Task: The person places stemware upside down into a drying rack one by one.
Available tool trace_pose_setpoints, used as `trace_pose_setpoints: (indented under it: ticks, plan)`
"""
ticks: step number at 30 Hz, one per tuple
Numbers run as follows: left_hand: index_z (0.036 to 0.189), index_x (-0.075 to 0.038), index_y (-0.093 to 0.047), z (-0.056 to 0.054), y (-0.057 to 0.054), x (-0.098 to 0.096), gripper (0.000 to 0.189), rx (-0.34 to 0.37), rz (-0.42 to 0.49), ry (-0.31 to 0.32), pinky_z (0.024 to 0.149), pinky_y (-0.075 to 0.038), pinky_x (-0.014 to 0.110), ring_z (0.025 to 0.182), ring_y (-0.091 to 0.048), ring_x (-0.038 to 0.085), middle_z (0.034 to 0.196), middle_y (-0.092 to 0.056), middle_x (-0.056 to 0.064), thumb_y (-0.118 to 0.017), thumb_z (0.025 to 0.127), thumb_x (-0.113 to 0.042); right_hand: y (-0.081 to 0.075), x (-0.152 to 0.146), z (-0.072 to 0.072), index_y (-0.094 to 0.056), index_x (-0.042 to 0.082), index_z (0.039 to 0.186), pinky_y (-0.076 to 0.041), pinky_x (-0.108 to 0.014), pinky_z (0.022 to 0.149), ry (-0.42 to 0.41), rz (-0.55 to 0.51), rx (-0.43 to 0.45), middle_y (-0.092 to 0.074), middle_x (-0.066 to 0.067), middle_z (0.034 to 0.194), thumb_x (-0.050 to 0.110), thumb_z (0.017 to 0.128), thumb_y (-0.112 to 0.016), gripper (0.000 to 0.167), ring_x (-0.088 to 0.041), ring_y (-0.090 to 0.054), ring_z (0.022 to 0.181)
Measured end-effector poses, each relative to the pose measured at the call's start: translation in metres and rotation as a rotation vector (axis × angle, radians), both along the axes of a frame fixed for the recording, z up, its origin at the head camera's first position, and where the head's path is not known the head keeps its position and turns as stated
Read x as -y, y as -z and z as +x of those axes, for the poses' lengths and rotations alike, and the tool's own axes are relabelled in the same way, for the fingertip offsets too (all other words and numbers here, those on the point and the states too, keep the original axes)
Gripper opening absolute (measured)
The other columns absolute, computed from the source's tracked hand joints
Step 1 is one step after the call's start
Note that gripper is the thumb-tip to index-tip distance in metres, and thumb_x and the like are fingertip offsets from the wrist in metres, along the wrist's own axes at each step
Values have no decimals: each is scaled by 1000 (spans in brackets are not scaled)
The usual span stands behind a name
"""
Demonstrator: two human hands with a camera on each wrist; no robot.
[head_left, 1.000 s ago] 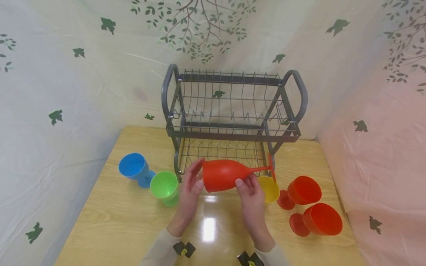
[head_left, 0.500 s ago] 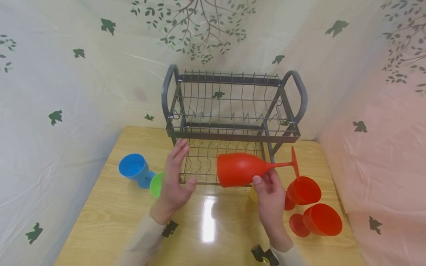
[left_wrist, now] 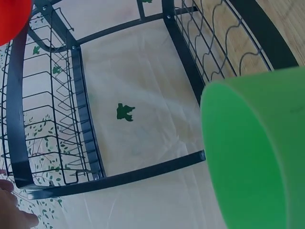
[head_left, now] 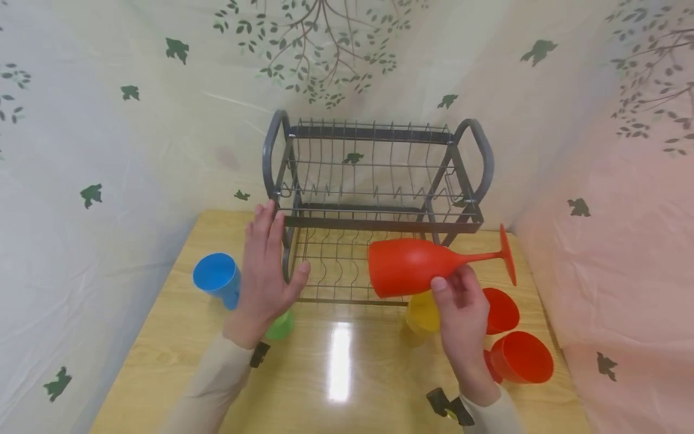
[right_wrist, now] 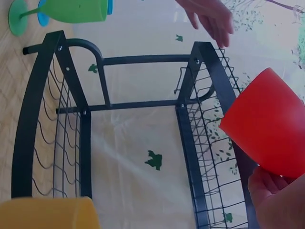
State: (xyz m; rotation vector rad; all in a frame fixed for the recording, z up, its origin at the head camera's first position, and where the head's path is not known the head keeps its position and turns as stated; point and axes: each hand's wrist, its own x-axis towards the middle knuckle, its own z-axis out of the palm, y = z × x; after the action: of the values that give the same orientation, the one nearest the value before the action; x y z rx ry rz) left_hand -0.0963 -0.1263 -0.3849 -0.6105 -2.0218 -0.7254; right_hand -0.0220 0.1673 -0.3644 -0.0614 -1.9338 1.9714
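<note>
A red plastic goblet (head_left: pixel 411 266) lies sideways in the air, mouth to the left and foot to the right. My right hand (head_left: pixel 464 325) grips it from below near the base of its bowl, and the right wrist view shows the red bowl (right_wrist: pixel 271 124) above the fingers. My left hand (head_left: pixel 264 280) holds nothing; its fingers are straight and its thumb spread, near the left front of the dark two-tier dish rack (head_left: pixel 379 224). Partly behind that hand is a green goblet (head_left: pixel 279 326), large in the left wrist view. A yellow goblet (head_left: pixel 423 313) stands below the held one.
To the left is a blue goblet (head_left: pixel 217 274). Two more red goblets, a nearer one (head_left: pixel 523 357) and a farther one (head_left: pixel 501 310), are at the right of the wooden table (head_left: pixel 162 361). Patterned cloth walls (head_left: pixel 228 72) surround the table.
My left hand has let go of the red goblet and moved left and up. My right hand has carried the goblet to the right and slightly upward.
</note>
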Motion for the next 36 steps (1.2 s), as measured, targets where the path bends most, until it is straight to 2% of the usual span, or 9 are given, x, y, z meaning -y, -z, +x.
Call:
trace_pose_setpoints:
  ticks: [5,12,21,30,36]
  plan:
    - [165,-1,-12,0,1,5,82,98,-117,-64,126,-11,59,159,-10,36,171,-15,20,-28,107,-58,-14,-6,-2,-60,7,139,-56,-22,95,23,53,-25,-67,-8,130,8,100,-65,39,-26,-64,116]
    - [165,-1,-6,1,1,8,86,172,-188,-97,126,-9,59,158,-10,37,170,-14,23,-25,107,-61,-40,-17,-8,-61,13,139,-55,-20,94,51,126,-34,-67,-7,131,12,100,-67,40,-26,-62,120]
    - [166,-4,-1,3,-2,7,87,200,-199,-94,126,-7,60,159,-6,34,171,-10,21,-25,106,-63,-63,-35,-20,-62,10,139,-54,-20,96,68,204,-153,-68,-8,129,10,97,-68,43,-25,-64,118]
    - [166,-6,0,4,-1,7,87,203,-201,-103,126,-7,60,159,-7,36,172,-9,19,-26,106,-62,-92,-44,-32,-62,16,140,-54,-22,95,104,265,-168,-69,-5,130,18,97,-69,44,-24,-63,119]
    - [166,-3,-6,3,1,7,86,184,-204,-110,126,-8,60,159,-6,34,173,-9,18,-29,106,-60,-104,-48,-45,-62,15,139,-55,-23,95,104,281,-203,-68,-7,131,20,97,-69,43,-26,-63,118]
